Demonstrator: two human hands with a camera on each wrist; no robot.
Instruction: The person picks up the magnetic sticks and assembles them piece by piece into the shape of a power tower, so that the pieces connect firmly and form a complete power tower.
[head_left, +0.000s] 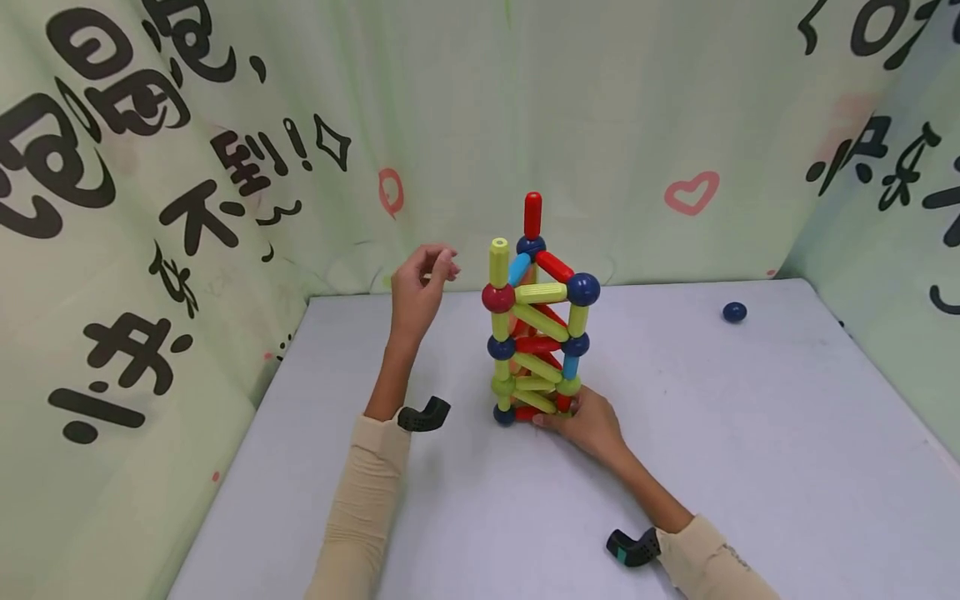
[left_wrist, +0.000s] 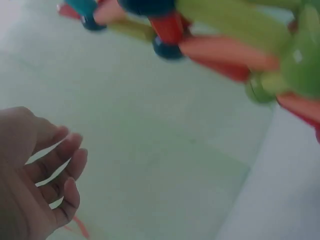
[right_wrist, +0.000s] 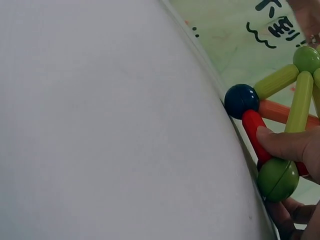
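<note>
A tower of magnetic sticks and balls [head_left: 582,289] stands upright on the table, in yellow-green, red, blue and orange pieces. One red stick [head_left: 532,215] points up from its top, and a yellow-green stick [head_left: 498,262] rises from a red ball. My right hand [head_left: 592,427] grips the tower's base at the near right corner. In the right wrist view the thumb lies against a red stick [right_wrist: 256,135] beside a green ball [right_wrist: 278,180]. Left of the tower my left hand [head_left: 417,292] is raised, apart from it, with loosely bent fingers [left_wrist: 62,152] holding nothing.
A lone dark blue ball [head_left: 734,312] lies at the back right of the white table [head_left: 480,517]. A pale green curtain [head_left: 600,125] with black writing hangs behind and beside the table. Each wrist wears a small black device [head_left: 424,414].
</note>
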